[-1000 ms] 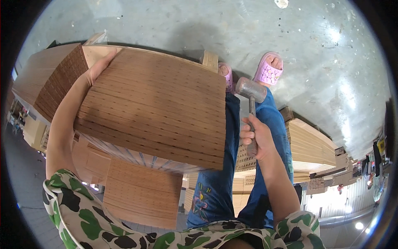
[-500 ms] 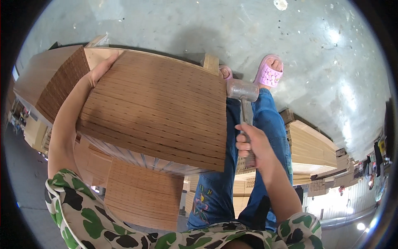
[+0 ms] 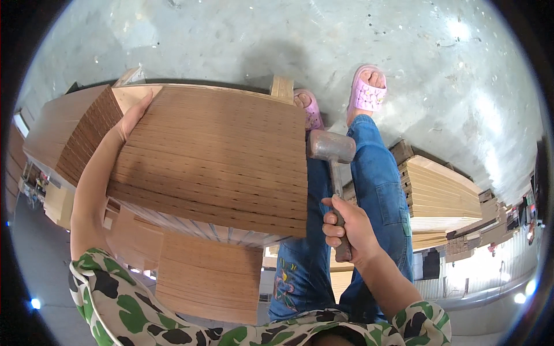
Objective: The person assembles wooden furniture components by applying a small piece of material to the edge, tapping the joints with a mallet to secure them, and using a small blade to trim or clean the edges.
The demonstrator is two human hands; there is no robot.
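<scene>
A tall stack of brown boards (image 3: 213, 150), with rows of small dark slots along their edges, stands in front of me to the left. My left hand (image 3: 135, 115) lies stretched along the stack's left end, near its far corner, with the fingertips partly hidden. My right hand (image 3: 349, 228) is wrapped around the handle of a mallet (image 3: 333, 146). The mallet's grey, cylindrical head is just right of the stack's right end, above my legs; I cannot tell whether it touches the boards.
Another brown stack (image 3: 86, 135) adjoins on the left, and a lower one (image 3: 208, 277) stands nearer me. A wooden block (image 3: 282, 88) sticks out at the far side. Pale stacked boards (image 3: 441, 196) are to the right. My feet in pink slippers (image 3: 369, 95) stand on the grey floor (image 3: 219, 34).
My right hand and the mallet have come nearer to my body. My left hand keeps its place on the stack. The view has shifted slightly, showing more of my left slipper.
</scene>
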